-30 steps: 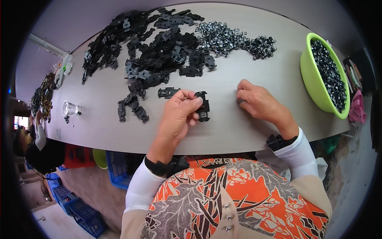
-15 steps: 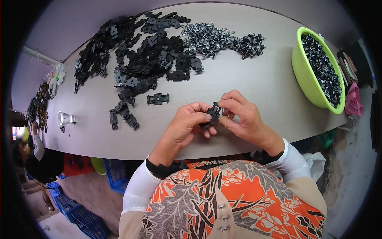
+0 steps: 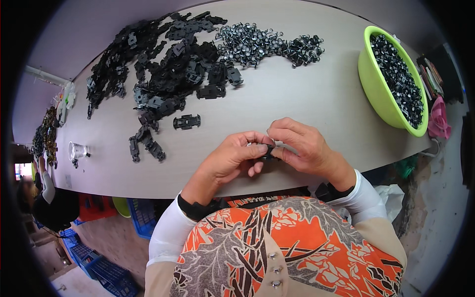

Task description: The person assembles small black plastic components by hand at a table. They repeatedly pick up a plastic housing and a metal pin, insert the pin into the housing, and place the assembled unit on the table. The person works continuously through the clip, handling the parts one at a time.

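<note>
A black plastic toy car chassis (image 3: 269,150) is held just above the near part of the table, mostly covered by fingers. My left hand (image 3: 236,157) is closed around it, thumb on top and fingers beneath. At its right end, my right hand (image 3: 303,146) has curled fingers and a thumb pressed against it. Whether a small part sits between those right fingertips is hidden. A single chassis (image 3: 187,122) lies on the table left of my hands. Beyond it spreads a large heap of black chassis (image 3: 166,74). Beside that heap is a pile of small wheel-and-axle pieces (image 3: 250,44).
A lime green basin (image 3: 368,74) full of wheel pieces stands at the table's right. A clear plastic cup (image 3: 78,149) is at the left, near another person's arm (image 3: 48,185). Blue crates (image 3: 111,277) stand on the floor, lower left. A pink bag (image 3: 439,119) hangs far right.
The chassis has turned and sunk further between my fingers, so less of it shows. My right fingers have shifted over its end. The whole view has moved slightly.
</note>
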`<control>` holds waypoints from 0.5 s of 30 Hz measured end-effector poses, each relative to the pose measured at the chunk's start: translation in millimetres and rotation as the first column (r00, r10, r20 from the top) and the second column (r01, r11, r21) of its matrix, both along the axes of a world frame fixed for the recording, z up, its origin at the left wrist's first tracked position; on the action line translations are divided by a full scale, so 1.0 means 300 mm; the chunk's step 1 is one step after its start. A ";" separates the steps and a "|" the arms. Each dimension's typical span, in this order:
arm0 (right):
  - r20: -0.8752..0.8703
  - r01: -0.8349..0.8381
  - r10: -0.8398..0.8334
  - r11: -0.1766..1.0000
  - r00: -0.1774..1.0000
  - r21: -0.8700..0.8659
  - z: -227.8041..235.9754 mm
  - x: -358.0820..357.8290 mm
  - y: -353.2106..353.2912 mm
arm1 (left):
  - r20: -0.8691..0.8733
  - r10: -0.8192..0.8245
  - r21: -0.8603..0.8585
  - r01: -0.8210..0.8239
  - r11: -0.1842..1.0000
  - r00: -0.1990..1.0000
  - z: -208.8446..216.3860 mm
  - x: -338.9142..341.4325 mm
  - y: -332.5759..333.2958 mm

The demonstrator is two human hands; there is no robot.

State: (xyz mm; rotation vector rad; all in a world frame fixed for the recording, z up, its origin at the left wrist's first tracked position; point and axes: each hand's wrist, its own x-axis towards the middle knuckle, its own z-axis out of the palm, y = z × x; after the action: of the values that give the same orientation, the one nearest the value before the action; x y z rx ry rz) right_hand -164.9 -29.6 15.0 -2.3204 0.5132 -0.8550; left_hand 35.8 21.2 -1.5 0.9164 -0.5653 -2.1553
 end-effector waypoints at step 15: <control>0.041 0.038 -0.034 0.994 0.999 -0.103 -0.021 -0.011 0.018 | 0.001 0.042 0.041 -0.042 0.998 0.999 -0.014 -0.020 -0.013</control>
State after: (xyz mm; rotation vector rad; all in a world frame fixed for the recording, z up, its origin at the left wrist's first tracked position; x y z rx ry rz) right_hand -168.2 -24.3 8.7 -2.3896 0.5060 -0.9634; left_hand 29.9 17.4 -5.6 0.9422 -0.4993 -2.1357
